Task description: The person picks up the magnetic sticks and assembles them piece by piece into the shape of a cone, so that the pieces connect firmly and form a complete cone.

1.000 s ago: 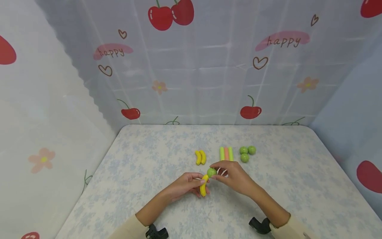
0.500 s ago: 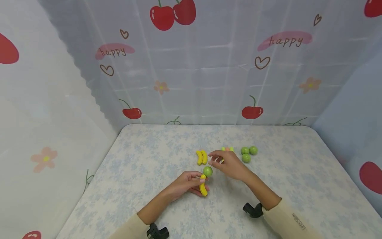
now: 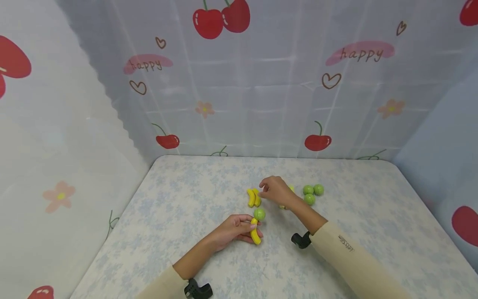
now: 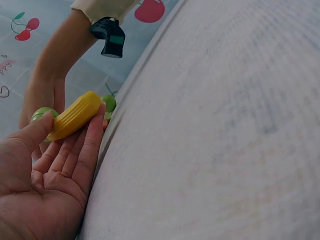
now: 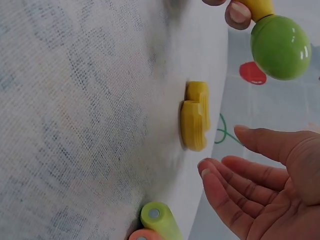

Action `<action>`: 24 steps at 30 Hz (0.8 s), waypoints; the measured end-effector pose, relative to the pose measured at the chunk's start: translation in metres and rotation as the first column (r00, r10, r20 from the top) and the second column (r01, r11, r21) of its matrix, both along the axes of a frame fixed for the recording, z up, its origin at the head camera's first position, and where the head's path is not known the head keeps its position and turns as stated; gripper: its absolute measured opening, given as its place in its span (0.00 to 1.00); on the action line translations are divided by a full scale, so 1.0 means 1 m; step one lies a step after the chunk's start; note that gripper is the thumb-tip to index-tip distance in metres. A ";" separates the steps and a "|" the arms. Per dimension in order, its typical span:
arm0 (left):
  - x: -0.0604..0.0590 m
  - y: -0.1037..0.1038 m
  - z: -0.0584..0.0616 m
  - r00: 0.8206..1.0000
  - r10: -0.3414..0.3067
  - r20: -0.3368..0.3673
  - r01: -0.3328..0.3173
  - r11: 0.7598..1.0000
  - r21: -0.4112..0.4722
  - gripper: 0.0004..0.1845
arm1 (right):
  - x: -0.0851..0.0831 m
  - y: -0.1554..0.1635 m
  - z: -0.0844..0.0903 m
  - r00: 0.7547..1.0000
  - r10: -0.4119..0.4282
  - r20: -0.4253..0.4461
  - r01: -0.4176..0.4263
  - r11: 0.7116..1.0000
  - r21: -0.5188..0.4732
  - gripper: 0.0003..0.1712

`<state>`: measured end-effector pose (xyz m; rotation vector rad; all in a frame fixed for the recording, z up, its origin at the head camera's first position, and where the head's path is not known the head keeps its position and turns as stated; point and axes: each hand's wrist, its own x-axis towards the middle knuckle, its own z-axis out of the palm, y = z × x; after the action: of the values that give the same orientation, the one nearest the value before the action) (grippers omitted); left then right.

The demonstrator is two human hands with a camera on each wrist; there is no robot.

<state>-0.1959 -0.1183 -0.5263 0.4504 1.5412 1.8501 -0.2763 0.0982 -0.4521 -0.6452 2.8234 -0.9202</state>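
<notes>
My left hand [image 3: 233, 231] pinches a yellow toy banana [image 3: 255, 233] between thumb and fingers, low over the table. A green ball [image 3: 259, 214] sits at the banana's far end; in the right wrist view the ball [image 5: 281, 47] meets the banana's tip. My right hand [image 3: 277, 192] holds nothing and hovers just right of two more toy bananas [image 3: 251, 198] lying side by side. In the right wrist view its thumb and fingers [image 5: 235, 207] are spread apart near that pair [image 5: 194, 122].
Three green balls [image 3: 309, 199] lie together behind the right forearm, to its right. Green [image 5: 164, 220] and orange [image 5: 145, 235] sticks lie close under the right hand, mostly hidden in the head view. A patterned cloth [image 3: 186, 187] covers the table; a printed curtain [image 3: 239, 99] hangs behind.
My right hand has let go of the green ball, which stays at the banana's end, and moved away across the table to beside the two bananas. My left hand keeps its hold.
</notes>
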 end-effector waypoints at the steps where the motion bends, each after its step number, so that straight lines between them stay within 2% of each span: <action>1: 0.000 0.000 -0.001 1.000 0.000 0.003 0.000 1.000 0.004 0.22 | -0.002 -0.002 -0.002 1.000 -0.009 0.012 0.009 1.000 0.015 0.16; 16: -0.001 0.001 -0.003 1.000 -0.001 0.005 0.001 0.999 0.036 0.21 | -0.012 -0.024 -0.013 0.988 -0.130 0.079 0.117 0.982 0.150 0.11; 24: -0.001 -0.001 -0.004 1.000 -0.005 -0.001 0.005 0.999 0.043 0.21 | -0.016 -0.028 -0.020 0.986 -0.149 0.078 0.136 0.979 0.153 0.25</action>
<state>-0.1972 -0.1192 -0.5299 0.4746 1.5026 1.8827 -0.2925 0.0698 -0.4719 -0.3783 2.8519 -0.7313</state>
